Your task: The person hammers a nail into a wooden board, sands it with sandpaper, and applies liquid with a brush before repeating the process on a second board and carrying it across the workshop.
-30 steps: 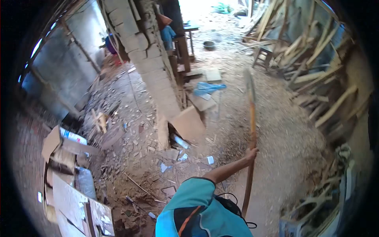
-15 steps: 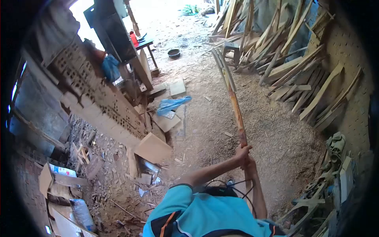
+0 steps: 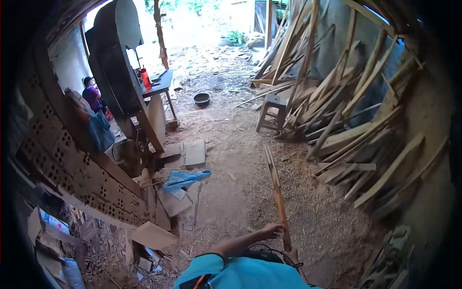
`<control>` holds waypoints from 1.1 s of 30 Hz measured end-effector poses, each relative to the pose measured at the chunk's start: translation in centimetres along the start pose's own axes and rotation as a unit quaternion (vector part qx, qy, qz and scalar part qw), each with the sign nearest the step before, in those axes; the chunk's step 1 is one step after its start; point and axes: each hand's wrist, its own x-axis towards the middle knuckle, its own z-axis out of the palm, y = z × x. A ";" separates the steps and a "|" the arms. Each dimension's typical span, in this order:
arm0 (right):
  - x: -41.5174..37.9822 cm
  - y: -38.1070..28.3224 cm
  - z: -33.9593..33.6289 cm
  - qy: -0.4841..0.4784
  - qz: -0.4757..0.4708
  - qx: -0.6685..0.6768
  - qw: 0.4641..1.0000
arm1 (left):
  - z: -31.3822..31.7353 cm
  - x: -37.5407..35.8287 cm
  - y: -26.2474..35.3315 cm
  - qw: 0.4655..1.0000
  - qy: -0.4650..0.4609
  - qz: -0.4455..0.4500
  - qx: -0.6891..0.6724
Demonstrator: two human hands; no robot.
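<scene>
A long, narrow wooden pole (image 3: 280, 204) with a forked or split far end slants up from near my body over the shavings. My right hand (image 3: 291, 255) is closed around its lower part, close to my waist. Just left of the pole and higher up, my left hand (image 3: 273, 231) is held with its fingers loosely apart, beside the wood and not wrapped round it. Whether its fingertips touch the pole is hard to tell. Dark cords hang near my right wrist.
Many boards (image 3: 337, 125) lean along the right wall, beside a stool (image 3: 272, 113). A black basin (image 3: 201, 99) and blue cloth (image 3: 185, 179) lie on the ground. A large machine (image 3: 113, 67) and a table (image 3: 161, 83) stand at left; a person (image 3: 92, 96) is beyond.
The view has tilted up and shifted. My left hand has loosened from the pole and come away to its left. The pole and both hands now appear lower in view.
</scene>
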 end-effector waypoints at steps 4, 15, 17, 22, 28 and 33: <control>8.4 -2.2 -2.3 0.043 0.029 -0.066 0.996 | -3.4 3.2 13.1 0.987 0.082 0.030 0.131; 33.9 0.0 -15.8 0.048 0.205 -0.002 0.977 | -28.3 8.4 18.3 0.849 0.430 -0.040 0.304; 39.0 -2.5 -17.1 0.043 0.217 -0.001 0.975 | -26.4 7.3 18.5 0.803 0.533 -0.009 0.265; 52.2 -12.3 -17.6 -0.008 0.190 -0.023 0.981 | -26.8 11.7 24.7 0.892 0.280 -0.329 0.137; 70.1 -24.8 -12.3 -0.082 0.130 -0.068 0.986 | -34.9 23.9 41.4 0.917 0.364 -0.100 0.128; 86.4 -40.0 -9.0 -0.127 0.048 -0.132 0.982 | -44.2 33.9 65.2 0.809 0.333 -0.099 0.475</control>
